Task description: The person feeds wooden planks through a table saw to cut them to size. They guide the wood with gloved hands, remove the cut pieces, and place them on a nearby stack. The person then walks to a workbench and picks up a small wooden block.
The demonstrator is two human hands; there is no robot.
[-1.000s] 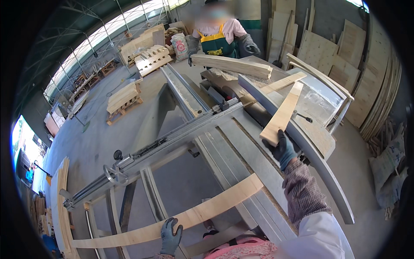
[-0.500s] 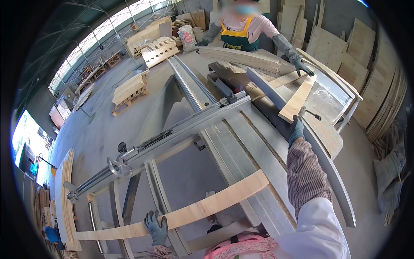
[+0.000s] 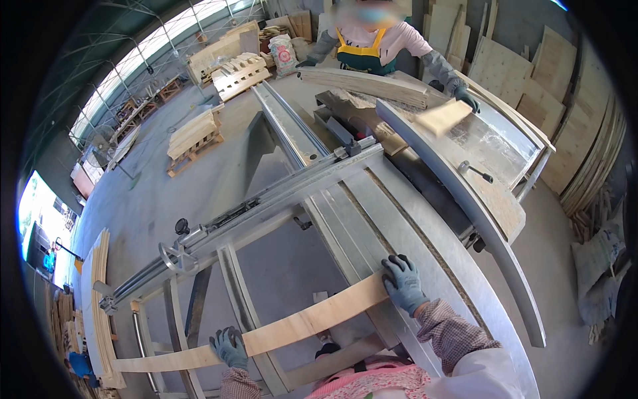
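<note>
A long, thin wooden plank lies across the saw table's sliding frame in front of me. My left hand, in a grey-blue glove, is closed over the plank left of its middle. At the plank's right end, my right hand, gloved alike, has its fingers curled over the wood. Beyond the long metal fence, a co-worker's gloved hand holds a shorter piece of board, smeared by motion.
A metal crosscut rail with a round handle spans the sliding frame. A lever sits beside the fence. Stacked boards stand at left, a loaded pallet farther off. Plywood sheets lean against the back wall.
My right hand has left the short board by the fence and come back to the long plank's right end. The co-worker has drawn the short board away. My left hand has shifted slightly left.
</note>
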